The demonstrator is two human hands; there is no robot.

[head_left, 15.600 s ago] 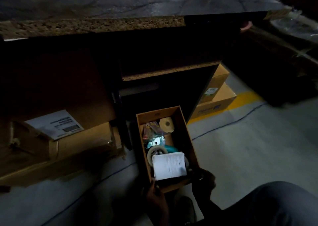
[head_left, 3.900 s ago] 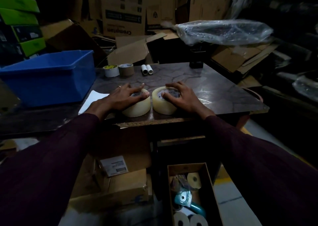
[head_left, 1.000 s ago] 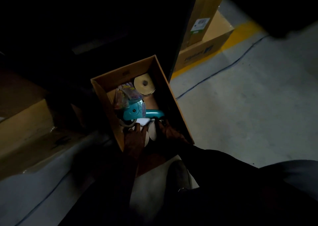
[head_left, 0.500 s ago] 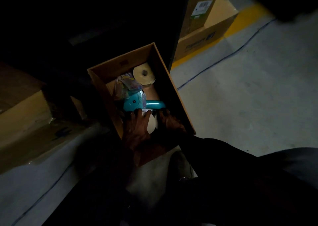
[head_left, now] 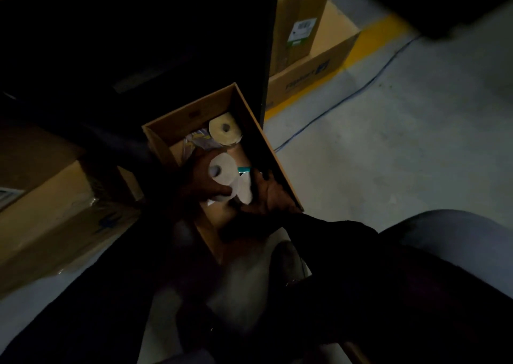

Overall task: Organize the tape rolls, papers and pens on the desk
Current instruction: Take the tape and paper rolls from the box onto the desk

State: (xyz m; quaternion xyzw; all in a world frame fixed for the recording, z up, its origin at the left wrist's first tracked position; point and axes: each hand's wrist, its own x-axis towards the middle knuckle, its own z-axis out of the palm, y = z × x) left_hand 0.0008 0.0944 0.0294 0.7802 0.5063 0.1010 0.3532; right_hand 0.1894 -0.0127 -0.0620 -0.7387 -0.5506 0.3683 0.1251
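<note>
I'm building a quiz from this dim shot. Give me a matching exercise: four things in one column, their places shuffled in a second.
1. white roll
2. yellowish roll
3. blue cable
4. labelled carton

A. lying on the grey floor
B. gripped by the left hand
C. at the far end of the open box
D. on top of a lower carton

Pairs: 1-B, 2-C, 3-A, 4-D

dim light, most of the upper left lost in shadow. a pale grey concrete floor (head_left: pixel 416 155) carries a yellow painted stripe (head_left: pixel 370 37) and a thin blue cable (head_left: pixel 347 97). a dark upright desk panel (head_left: pixel 268 44) stands beside two stacked brown cardboard cartons (head_left: pixel 302 5); a large brown cardboard box (head_left: pixel 55 211) sits at left.
</note>
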